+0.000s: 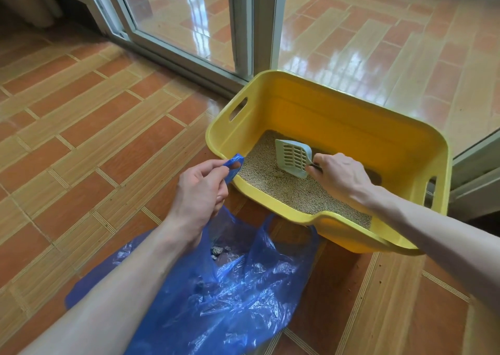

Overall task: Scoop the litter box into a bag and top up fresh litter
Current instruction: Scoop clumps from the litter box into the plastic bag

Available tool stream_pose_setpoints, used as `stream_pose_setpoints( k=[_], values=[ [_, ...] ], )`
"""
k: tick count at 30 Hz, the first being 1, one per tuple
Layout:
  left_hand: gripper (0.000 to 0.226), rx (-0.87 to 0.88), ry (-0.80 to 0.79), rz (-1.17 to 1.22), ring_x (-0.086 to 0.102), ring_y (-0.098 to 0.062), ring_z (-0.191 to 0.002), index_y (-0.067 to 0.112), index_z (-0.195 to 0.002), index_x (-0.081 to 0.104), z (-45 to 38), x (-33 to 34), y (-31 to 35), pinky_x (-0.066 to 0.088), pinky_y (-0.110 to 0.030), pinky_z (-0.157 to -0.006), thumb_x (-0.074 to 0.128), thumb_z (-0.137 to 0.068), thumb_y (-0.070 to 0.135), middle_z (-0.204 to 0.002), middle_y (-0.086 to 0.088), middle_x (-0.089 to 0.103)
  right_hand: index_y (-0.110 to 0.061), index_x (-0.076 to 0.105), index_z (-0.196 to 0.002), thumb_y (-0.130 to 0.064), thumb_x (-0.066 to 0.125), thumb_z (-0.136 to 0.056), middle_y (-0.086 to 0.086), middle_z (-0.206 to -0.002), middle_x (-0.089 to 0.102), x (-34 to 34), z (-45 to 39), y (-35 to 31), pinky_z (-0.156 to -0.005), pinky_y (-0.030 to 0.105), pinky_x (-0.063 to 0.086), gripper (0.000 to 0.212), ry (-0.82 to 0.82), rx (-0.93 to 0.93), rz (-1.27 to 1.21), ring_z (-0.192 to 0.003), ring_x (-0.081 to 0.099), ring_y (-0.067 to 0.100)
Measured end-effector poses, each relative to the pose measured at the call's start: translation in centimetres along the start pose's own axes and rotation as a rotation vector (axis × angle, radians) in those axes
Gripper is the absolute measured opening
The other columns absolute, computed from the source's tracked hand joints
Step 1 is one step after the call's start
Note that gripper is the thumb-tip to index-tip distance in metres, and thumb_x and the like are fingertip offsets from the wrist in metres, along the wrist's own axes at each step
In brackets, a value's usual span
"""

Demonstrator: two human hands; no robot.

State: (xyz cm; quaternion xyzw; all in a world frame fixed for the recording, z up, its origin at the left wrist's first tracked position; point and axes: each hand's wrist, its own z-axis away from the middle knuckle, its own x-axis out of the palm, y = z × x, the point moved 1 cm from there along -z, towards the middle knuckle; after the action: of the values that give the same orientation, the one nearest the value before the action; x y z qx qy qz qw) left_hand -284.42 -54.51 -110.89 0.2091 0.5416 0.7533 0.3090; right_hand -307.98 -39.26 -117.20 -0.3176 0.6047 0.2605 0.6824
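A yellow litter box (351, 127) stands on the tiled floor, with tan litter (286, 189) covering its bottom. My right hand (341, 176) is inside the box and grips the dark handle of a pale grey slotted scoop (293, 155), whose blade is tilted with its lower edge dug into the litter. My left hand (200, 189) pinches one handle of a blue plastic bag (232, 287) and holds it up beside the box's near left corner. The bag lies open on the floor below, with a few grey clumps (217, 250) inside.
A sliding glass door with a pale metal frame (243, 29) stands just behind the box. Orange and tan floor tiles (81, 138) spread to the left and front. A second door frame (476, 170) is close to the box's right side.
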Motion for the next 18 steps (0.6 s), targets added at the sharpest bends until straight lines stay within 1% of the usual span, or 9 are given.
stream_pose_setpoints(
  k=[2, 6, 9, 11, 13, 15, 18],
  values=[
    [0.026, -0.002, 0.005, 0.0, 0.018, -0.007, -0.036, 0.006, -0.111, 0.071, 0.0, -0.1, 0.0, 0.016, -0.015, -0.036, 0.047, -0.106, 0.012, -0.047, 0.003, 0.028, -0.017, 0.061, -0.099, -0.042, 0.05, -0.103, 0.002, -0.078, 0.066, 0.4, -0.2, 0.3, -0.051, 0.032, 0.048, 0.028, -0.01, -0.013, -0.025, -0.063, 0.06, 0.021],
    [0.027, -0.005, 0.011, 0.001, 0.018, -0.008, -0.035, 0.006, -0.111, 0.071, 0.0, -0.3, 0.0, 0.016, -0.014, -0.036, 0.046, -0.106, 0.012, -0.047, 0.003, 0.028, -0.019, 0.065, -0.103, -0.043, 0.051, -0.103, 0.0, -0.08, 0.068, 0.7, -0.1, 1.0, -0.046, 0.026, 0.034, 0.028, -0.059, -0.061, -0.052, -0.061, 0.058, 0.014],
    [0.026, -0.012, 0.007, 0.005, 0.018, -0.007, -0.035, 0.006, -0.111, 0.071, 0.1, -0.1, 0.0, 0.016, -0.014, -0.036, 0.046, -0.106, 0.012, -0.046, 0.004, 0.029, -0.02, 0.067, -0.106, -0.043, 0.052, -0.103, -0.002, -0.077, 0.065, 0.7, 0.1, 1.2, -0.045, 0.025, 0.031, 0.028, -0.1, -0.093, -0.082, -0.06, 0.057, 0.011],
    [0.026, -0.012, 0.0, 0.002, 0.018, -0.008, -0.036, 0.006, -0.11, 0.072, 0.1, 0.0, 0.0, 0.016, -0.014, -0.036, 0.046, -0.106, 0.012, -0.046, 0.004, 0.029, -0.023, 0.067, -0.107, -0.044, 0.052, -0.102, -0.003, -0.076, 0.064, 0.8, 0.4, 1.2, -0.046, 0.027, 0.032, 0.026, -0.128, -0.1, -0.116, -0.061, 0.057, 0.011],
    [0.026, -0.012, -0.007, -0.002, 0.019, -0.008, -0.036, 0.006, -0.111, 0.072, 0.2, 0.1, 0.0, 0.017, -0.015, -0.036, 0.047, -0.106, 0.012, -0.046, 0.004, 0.03, -0.027, 0.066, -0.102, -0.045, 0.052, -0.102, -0.005, -0.072, 0.061, 0.8, 0.6, 0.9, -0.048, 0.029, 0.034, 0.023, -0.17, -0.095, -0.146, -0.06, 0.055, 0.012],
    [0.026, -0.013, -0.007, -0.002, 0.018, -0.008, -0.036, 0.006, -0.111, 0.072, 0.3, 0.0, 0.0, 0.017, -0.015, -0.036, 0.047, -0.106, 0.012, -0.046, 0.004, 0.03, -0.03, 0.061, -0.092, -0.045, 0.052, -0.102, -0.005, -0.07, 0.059, 0.9, 0.8, 0.6, -0.049, 0.03, 0.035, 0.021, -0.217, -0.085, -0.161, -0.058, 0.054, 0.013],
    [0.027, -0.012, -0.006, -0.007, 0.018, -0.008, -0.036, 0.007, -0.113, 0.071, 0.2, -0.2, 0.1, 0.017, -0.015, -0.036, 0.046, -0.106, 0.012, -0.046, 0.004, 0.029, -0.03, 0.057, -0.076, -0.046, 0.054, -0.101, -0.003, -0.067, 0.059, 0.9, 0.9, 0.1, -0.049, 0.03, 0.036, 0.029, -0.276, -0.07, -0.231, -0.053, 0.051, 0.014]
  ],
)
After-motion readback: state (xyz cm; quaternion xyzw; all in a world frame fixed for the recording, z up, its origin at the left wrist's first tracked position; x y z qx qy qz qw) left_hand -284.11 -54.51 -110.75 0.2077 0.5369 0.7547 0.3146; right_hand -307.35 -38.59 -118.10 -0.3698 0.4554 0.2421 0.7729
